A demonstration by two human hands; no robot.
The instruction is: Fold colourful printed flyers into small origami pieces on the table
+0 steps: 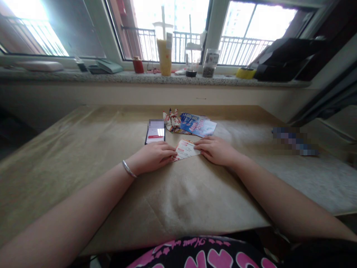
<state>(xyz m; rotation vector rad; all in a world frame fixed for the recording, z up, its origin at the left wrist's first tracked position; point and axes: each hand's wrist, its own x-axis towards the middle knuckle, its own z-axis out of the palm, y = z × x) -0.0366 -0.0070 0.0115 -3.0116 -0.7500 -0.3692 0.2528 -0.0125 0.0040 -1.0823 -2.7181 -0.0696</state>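
A folded piece of printed paper, white with red lettering and patterned edges, lies on the table between my hands. My left hand, with a silver bangle at its wrist, is closed on the paper's left corner. At the right corner, my right hand holds the paper with bent fingers; its thumb is mostly hidden. Just beyond are a folded paper figure with upright points and a fanned stack of blue printed sheets. A phone with a lit screen stands or lies behind my left hand.
A beige cloth covers the table. Toward the right lies a blurred blue item. Along the windowsill stand a tall yellow drink cup, a red jar, two clear containers, a yellow roll and a black bag.
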